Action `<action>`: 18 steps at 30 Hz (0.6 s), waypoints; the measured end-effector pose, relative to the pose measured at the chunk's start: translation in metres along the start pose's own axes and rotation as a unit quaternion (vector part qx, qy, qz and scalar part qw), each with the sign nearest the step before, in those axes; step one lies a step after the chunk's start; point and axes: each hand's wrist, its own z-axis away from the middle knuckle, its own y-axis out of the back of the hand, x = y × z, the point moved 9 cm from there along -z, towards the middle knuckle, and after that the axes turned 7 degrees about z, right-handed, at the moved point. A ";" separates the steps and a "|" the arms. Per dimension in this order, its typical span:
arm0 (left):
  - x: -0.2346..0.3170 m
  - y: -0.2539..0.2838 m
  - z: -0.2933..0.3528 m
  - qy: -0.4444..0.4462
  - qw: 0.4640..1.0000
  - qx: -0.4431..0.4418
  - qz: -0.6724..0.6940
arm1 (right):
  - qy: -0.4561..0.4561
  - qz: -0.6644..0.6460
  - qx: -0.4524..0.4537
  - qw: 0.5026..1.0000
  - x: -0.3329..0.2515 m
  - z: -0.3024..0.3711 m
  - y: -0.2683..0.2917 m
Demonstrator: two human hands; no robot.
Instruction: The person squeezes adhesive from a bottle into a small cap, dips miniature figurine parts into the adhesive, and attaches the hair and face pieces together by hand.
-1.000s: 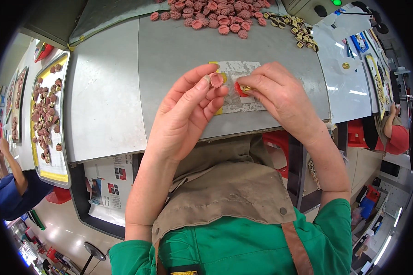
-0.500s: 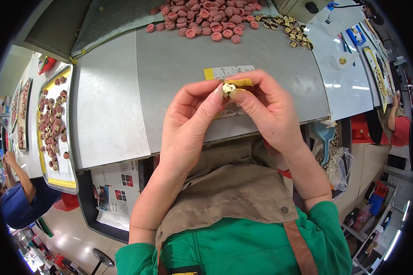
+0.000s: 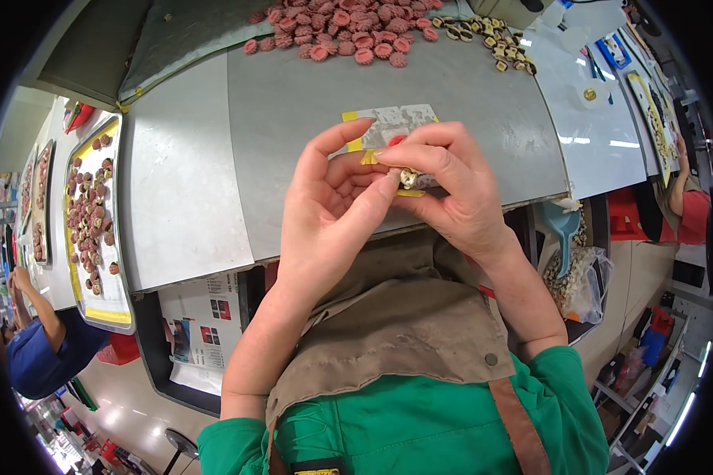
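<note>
A small lumpy cream-and-dark piece [image 3: 408, 179] is held up over the front part of the grey worktop. My right hand [image 3: 451, 178] is closed on it, thumb below and fingers above. My left hand [image 3: 337, 194] is closed too, its thumb tip pressed against the piece, while its index finger is raised and other fingers curl behind. Yellow strips show at the fingertips, and a bit of red peeks out above my right fingers; I cannot tell what they belong to. Behind my hands, a worn whitish plate [image 3: 408, 119] with yellow tape lies on the worktop, partly hidden.
Pink ridged shell-shaped pieces [image 3: 348, 32] are heaped at the back, beside small black-and-cream pieces [image 3: 503, 47]. On the left is a tray [image 3: 107, 315] of brown-pink pieces. A blue scoop [image 3: 564, 226] sits below the right edge. Co-workers [image 3: 43, 348] stand at both sides.
My left index finger has lifted off the piece and extended. My right fingers have closed further over it, and my hands have lowered slightly. A bit of red now shows.
</note>
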 end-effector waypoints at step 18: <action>-0.008 -0.005 0.000 -0.114 0.974 0.010 -0.197 | 0.025 0.068 0.033 0.997 0.006 0.004 0.001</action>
